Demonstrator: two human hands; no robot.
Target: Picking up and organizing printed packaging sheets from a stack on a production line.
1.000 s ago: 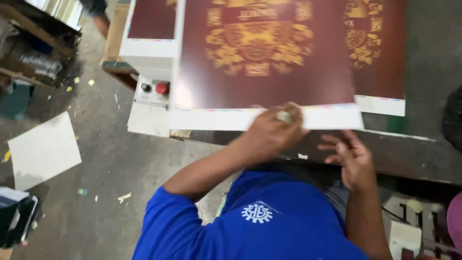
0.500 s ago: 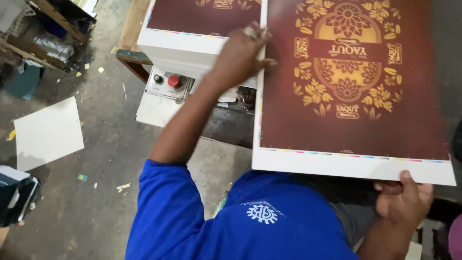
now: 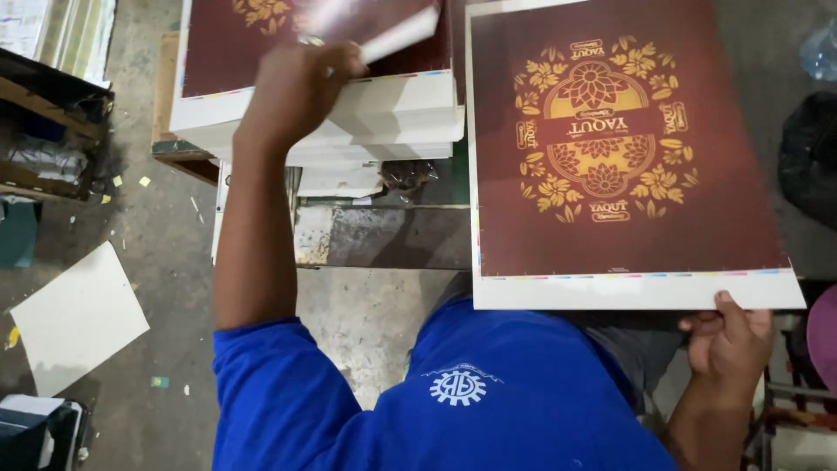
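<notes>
My left hand [image 3: 296,87] reaches out to a thick stack of printed sheets [image 3: 392,113] at the upper left. It grips the corner of the top sheet [image 3: 384,26], which is lifted and blurred. My right hand [image 3: 728,336] pinches the near white edge of a large maroon sheet [image 3: 628,157] with a gold floral ornament, which lies flat at the right. My blue shirt [image 3: 453,401] fills the bottom of the view.
A worn metal surface [image 3: 384,235] lies between the stack and me. A white sheet [image 3: 78,318] lies on the dirty concrete floor at the left, near a wooden rack [image 3: 52,131]. A black bag [image 3: 806,157] and a pink object [image 3: 824,336] sit at the right edge.
My left hand went from the sheet's near edge out to the stack and now lifts its top sheet. The big maroon sheet has shifted right, with my right hand on its edge.
</notes>
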